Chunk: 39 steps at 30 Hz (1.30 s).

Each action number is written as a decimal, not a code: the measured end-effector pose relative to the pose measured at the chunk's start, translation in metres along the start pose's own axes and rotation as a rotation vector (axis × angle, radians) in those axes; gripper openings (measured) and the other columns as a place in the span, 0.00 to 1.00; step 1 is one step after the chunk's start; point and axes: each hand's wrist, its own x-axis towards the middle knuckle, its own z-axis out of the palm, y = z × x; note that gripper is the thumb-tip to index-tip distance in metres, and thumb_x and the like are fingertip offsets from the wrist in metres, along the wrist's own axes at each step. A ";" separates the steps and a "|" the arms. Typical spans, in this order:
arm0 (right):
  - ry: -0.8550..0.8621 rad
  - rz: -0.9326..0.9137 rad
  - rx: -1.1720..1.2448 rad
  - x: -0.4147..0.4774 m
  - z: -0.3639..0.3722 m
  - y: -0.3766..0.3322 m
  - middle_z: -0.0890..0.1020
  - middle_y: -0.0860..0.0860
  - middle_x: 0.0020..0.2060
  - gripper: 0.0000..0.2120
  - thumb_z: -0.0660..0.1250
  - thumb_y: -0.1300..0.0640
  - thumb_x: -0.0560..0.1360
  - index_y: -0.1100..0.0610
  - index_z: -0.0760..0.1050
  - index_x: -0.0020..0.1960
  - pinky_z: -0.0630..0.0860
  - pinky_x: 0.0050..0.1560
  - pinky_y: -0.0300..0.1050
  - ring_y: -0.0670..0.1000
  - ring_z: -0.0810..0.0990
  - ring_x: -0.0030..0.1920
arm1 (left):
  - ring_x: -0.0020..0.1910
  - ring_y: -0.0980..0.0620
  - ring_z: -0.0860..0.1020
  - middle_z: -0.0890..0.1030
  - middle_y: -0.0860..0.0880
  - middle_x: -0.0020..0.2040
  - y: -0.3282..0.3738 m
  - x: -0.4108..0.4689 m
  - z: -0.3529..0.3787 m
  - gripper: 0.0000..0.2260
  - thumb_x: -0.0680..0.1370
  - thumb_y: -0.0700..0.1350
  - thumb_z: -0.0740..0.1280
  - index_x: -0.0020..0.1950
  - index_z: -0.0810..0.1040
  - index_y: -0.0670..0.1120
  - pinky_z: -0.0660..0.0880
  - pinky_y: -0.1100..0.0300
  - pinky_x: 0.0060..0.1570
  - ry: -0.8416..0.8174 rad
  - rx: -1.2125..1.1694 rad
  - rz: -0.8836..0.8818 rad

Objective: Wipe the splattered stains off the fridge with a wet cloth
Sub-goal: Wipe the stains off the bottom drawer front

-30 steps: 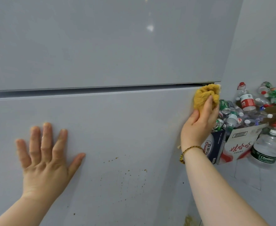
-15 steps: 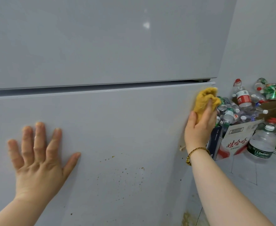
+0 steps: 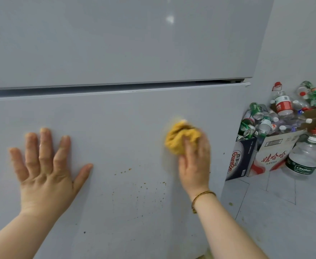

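The pale grey fridge (image 3: 127, 53) fills the view, with a dark gap between its upper and lower doors. Small brown splatter stains (image 3: 134, 184) speckle the lower door between my hands. My left hand (image 3: 45, 165) lies flat on the lower door, fingers spread. My right hand (image 3: 194, 163) grips a crumpled yellow cloth (image 3: 179, 140) and presses it to the lower door, up and right of the stains. The cloth and right hand look blurred.
Right of the fridge, on the tiled floor (image 3: 277, 206), cardboard boxes (image 3: 269, 156) hold several empty cans and plastic bottles. A large clear water bottle (image 3: 305, 156) stands beside them. A pale wall (image 3: 299, 43) rises behind.
My right hand has carried the cloth from the lower door's right edge leftward and down onto the door face. My left hand has stayed flat on the door.
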 end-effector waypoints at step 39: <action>-0.030 -0.239 0.030 -0.029 0.016 -0.050 0.58 0.59 0.71 0.16 0.47 0.57 0.80 0.53 0.58 0.67 0.56 0.67 0.56 0.61 0.55 0.70 | 0.74 0.51 0.45 0.57 0.41 0.70 -0.018 -0.021 -0.041 0.26 0.80 0.59 0.45 0.70 0.60 0.44 0.39 0.59 0.73 -0.091 0.097 0.058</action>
